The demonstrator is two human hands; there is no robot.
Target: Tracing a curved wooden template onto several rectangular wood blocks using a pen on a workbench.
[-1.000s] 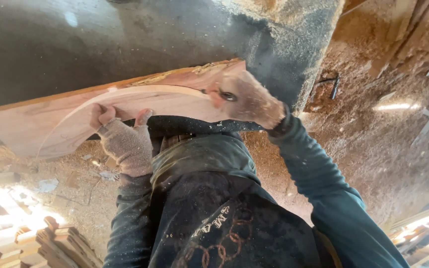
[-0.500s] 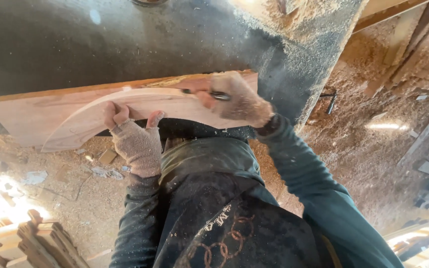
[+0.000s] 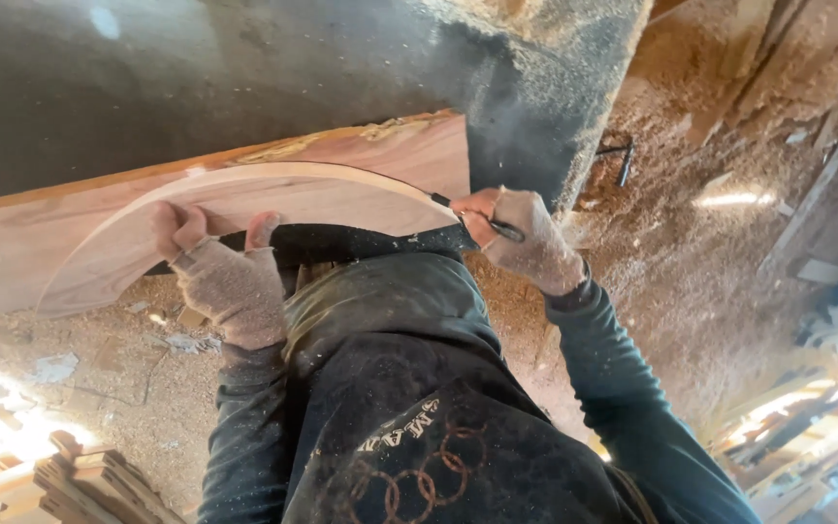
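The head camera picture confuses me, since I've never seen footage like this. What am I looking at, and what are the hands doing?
The camera sits on a person's head and looks down past their dark top, so you see their own two hands in fingerless gloves. A reddish wooden board lies on a dark worktable dusted with sawdust. On the board rests a paler curved wooden piece, shaped like an arc. The left hand presses on that curved piece. The right hand holds a dark pen or pencil with its tip at the end of the curve. Below is a sawdust-covered floor, with stacked wood pieces at lower left.
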